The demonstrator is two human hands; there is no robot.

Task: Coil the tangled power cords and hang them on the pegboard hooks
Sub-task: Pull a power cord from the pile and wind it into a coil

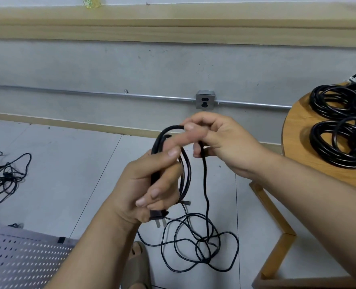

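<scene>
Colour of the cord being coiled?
Black, cord and plug alike; clearest in the head view.

Light: bright, even, soft.
Shadows: a thin one beneath the wooden rail [173, 32].
Blur: fingers smeared where the left hand [150, 184] meets the right hand [225, 142].
Distortion: rail and pipe [110, 94] bow toward the edges.
Focus: slightly soft throughout.

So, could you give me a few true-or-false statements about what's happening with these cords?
The left hand grips loops of the black cord. True.
The plug sits in the wall outlet. False: it sticks out below the left hand.
Coiled cords lie on the round table. True.
The right hand holds nothing. False: its fingers pinch the black cord.
</scene>
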